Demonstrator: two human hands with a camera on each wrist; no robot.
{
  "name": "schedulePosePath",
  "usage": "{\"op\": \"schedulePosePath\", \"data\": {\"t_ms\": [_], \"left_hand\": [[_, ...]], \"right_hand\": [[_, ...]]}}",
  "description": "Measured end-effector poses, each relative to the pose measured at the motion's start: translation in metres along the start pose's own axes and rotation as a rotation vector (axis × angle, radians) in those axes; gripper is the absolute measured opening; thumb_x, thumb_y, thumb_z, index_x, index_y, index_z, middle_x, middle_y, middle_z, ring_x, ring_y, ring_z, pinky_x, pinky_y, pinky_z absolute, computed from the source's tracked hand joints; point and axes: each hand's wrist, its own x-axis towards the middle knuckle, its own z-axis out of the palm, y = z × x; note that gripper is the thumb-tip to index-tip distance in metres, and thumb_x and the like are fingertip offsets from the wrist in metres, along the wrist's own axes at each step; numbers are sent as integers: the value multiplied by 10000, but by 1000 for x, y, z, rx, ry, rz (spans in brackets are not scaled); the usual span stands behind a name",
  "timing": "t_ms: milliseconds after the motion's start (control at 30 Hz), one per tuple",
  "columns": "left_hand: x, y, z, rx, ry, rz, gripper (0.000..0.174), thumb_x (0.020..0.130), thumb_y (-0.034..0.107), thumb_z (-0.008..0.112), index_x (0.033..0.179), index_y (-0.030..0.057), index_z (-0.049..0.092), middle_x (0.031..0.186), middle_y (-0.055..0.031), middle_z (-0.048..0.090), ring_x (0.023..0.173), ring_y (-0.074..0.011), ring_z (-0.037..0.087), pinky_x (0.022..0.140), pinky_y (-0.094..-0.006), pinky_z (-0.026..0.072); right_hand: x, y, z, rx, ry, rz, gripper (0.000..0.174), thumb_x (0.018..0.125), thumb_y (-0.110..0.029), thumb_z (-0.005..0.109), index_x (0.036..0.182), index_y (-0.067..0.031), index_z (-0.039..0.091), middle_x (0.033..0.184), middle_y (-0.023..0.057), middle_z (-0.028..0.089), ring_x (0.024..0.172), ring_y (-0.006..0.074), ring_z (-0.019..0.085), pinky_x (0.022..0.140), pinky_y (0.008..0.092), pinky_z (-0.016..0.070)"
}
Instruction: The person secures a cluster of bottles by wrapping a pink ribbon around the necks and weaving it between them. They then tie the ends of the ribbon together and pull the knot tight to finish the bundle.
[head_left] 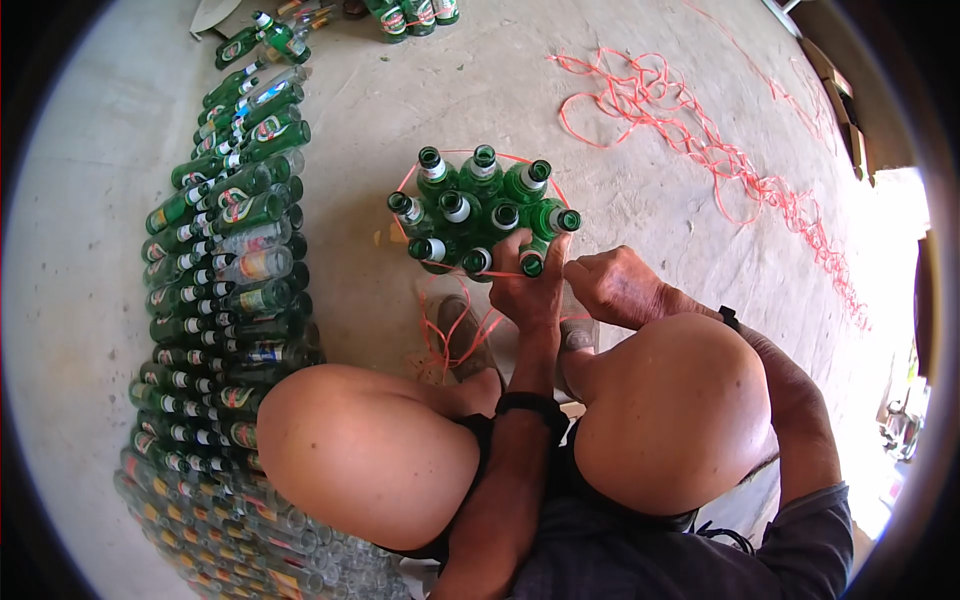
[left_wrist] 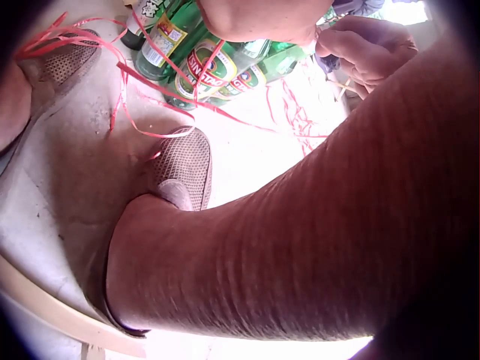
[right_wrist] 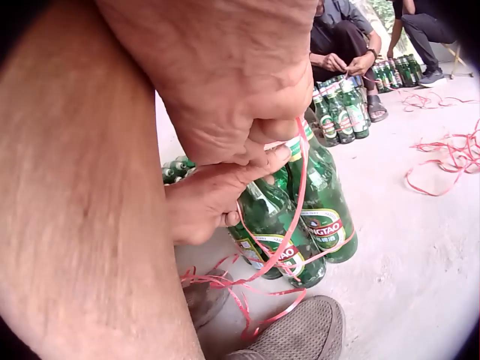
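Several green beer bottles (head_left: 480, 185) stand upright in a tight cluster on the floor, with a thin pink plastic strap (right_wrist: 302, 172) around them. My left hand (head_left: 528, 290) is at the near side of the cluster, its thumb and forefinger on either side of a bottle neck (head_left: 532, 262). Close to its right, my right hand (head_left: 612, 287) has curled fingers and grips the strap, which runs down from them past the bottles in the right wrist view. Tsingtao labels (right_wrist: 324, 229) show low on the bottles. Loose strap loops (head_left: 460, 335) hang toward my shoes.
Stacked bottles (head_left: 240, 260) lie on their sides along the left. A long tangle of pink strap (head_left: 680, 120) spreads over the floor at the right. Another bottle bundle (head_left: 410, 18) stands ahead, beside a seated person (right_wrist: 345, 45). My knees (head_left: 670, 410) flank my left arm.
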Motion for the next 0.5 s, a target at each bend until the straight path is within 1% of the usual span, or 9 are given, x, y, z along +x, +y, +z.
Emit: {"op": "schedulePosePath", "data": {"t_ms": [67,200,267,300,367,400,500], "left_hand": [[0,-4,0,14,6,38,473,754,423,948,1023,130,693,942,-67,711,801,-316,711,679,-441,572],[0,-4,0,36,2,35,477,757,430,942,1038,141,689,953,-67,713,815,-322,714,690,-447,577],[1,-3,-1,56,-9,43,484,753,439,943,1038,143,687,958,-70,715,817,-322,715,691,-446,580],[2,-2,-2,75,-16,30,480,749,423,950,1035,141,687,966,-67,718,840,-323,713,711,-446,576],[1,-1,-3,111,-34,4,474,739,391,964,1028,137,688,983,-61,725,886,-324,710,749,-444,568],[2,0,-3,108,-32,8,474,747,397,959,1039,138,690,989,-61,728,892,-325,713,750,-445,569],[1,0,-6,84,-39,4,463,774,399,940,1069,139,696,1003,-65,736,907,-327,720,757,-447,572]], "right_hand": [[6,-1,-6,-5,-61,-40,133,818,-77,661,872,-14,558,723,101,650,659,313,717,543,450,569],[17,-6,-15,11,-210,-100,150,836,-90,669,888,2,562,720,118,665,656,327,726,557,459,578],[24,-7,-22,-2,-243,-140,151,836,-94,682,873,3,573,729,133,675,659,338,729,565,458,582],[26,-7,-24,-9,-260,-162,152,835,-97,688,866,3,578,733,140,681,660,343,730,570,458,584],[31,-11,-27,9,-244,-204,153,832,-98,702,845,1,586,735,153,687,663,350,731,575,462,585],[35,-13,-29,16,-236,-224,155,830,-99,710,835,0,590,736,160,690,664,353,732,578,464,585],[44,-18,-36,-45,-305,-301,124,818,-57,676,852,14,580,684,104,621,602,311,694,519,435,552]]}}
